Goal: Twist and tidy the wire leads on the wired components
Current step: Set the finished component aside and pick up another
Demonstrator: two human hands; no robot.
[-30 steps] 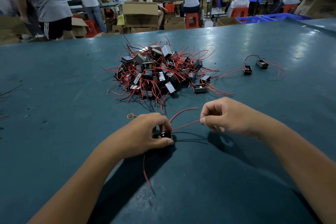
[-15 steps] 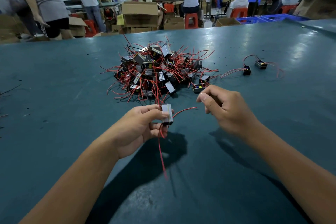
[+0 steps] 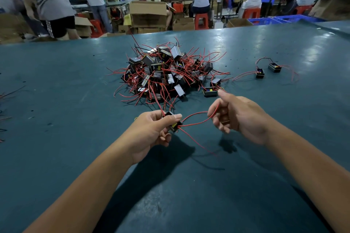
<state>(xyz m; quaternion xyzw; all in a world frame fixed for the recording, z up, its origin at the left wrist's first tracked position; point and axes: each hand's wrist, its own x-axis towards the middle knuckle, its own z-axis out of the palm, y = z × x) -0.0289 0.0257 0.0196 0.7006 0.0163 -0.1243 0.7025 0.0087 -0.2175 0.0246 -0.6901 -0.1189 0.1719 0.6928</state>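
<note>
Left hand point(image 3: 151, 134): pinches small black component point(image 3: 173, 124), held above counter point(image 3: 56, 119). Right hand point(image 3: 238, 117): fingers curled, pinching two red leads point(image 3: 195, 119) just right of component. Third lead hangs loose below. Step, judged: gathering leads for twisting. Next: roll pair together. Unsorted pile point(image 3: 166, 73) beyond hands.

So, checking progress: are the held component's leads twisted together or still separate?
Separate: red leads run apart from component to right hand.
</note>
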